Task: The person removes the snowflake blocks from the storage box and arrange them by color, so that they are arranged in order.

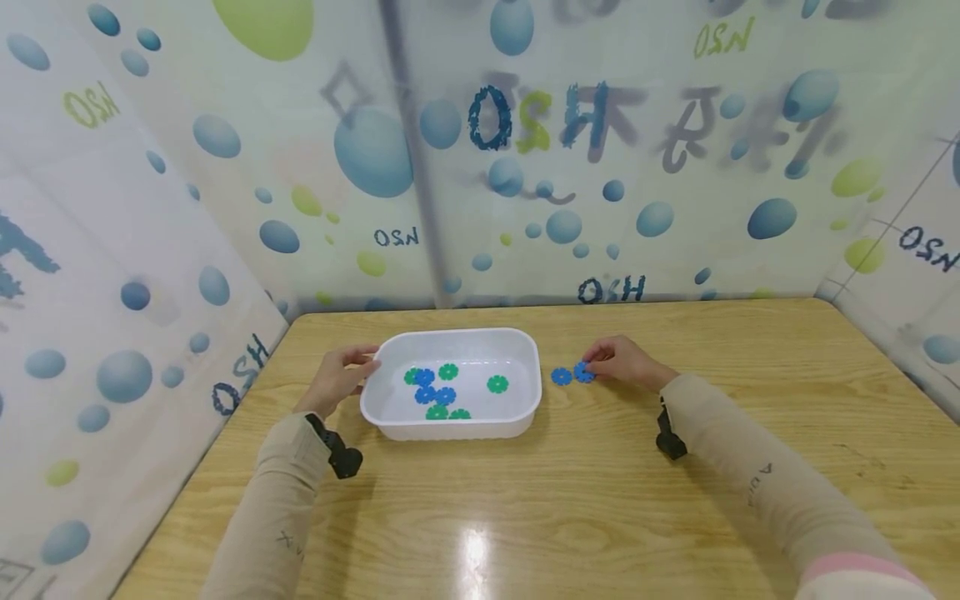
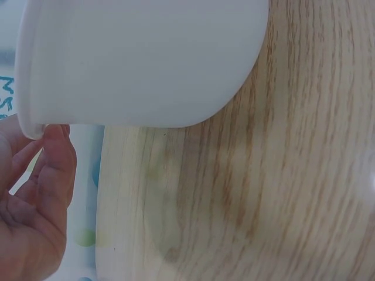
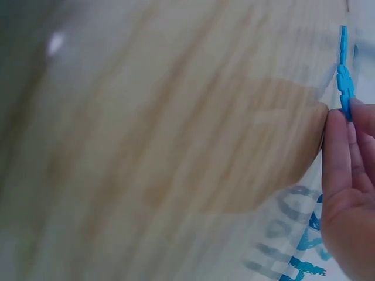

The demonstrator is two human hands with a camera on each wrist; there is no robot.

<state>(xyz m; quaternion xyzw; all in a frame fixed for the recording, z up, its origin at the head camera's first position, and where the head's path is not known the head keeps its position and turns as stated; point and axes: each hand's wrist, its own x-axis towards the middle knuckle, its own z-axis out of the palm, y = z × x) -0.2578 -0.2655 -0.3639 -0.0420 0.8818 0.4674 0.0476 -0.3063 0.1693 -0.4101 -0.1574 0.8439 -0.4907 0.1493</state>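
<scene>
My left hand (image 1: 336, 382) grips the left rim of a white plastic tub (image 1: 457, 430). In the left wrist view, the fingers (image 2: 55, 158) are at the tub's rim, near a rounded corner. Right of the tub, my right hand (image 1: 624, 362) pinches a blue snowflake disc (image 1: 583, 372) between thumb and fingers. A second blue snowflake disc (image 1: 561, 377) extends from it to the left; seen edge-on in the right wrist view, the blue discs (image 3: 345, 85) look joined in a line. Inside the tub lie several loose blue discs (image 1: 425, 395) and green discs (image 1: 497, 384).
The tub stands on a wood-grain table (image 1: 480, 492), whose far edge meets a wall covering (image 1: 465, 208) printed with bubbles and letters. Another printed wall stands at the left. Light glares off the tabletop near the front.
</scene>
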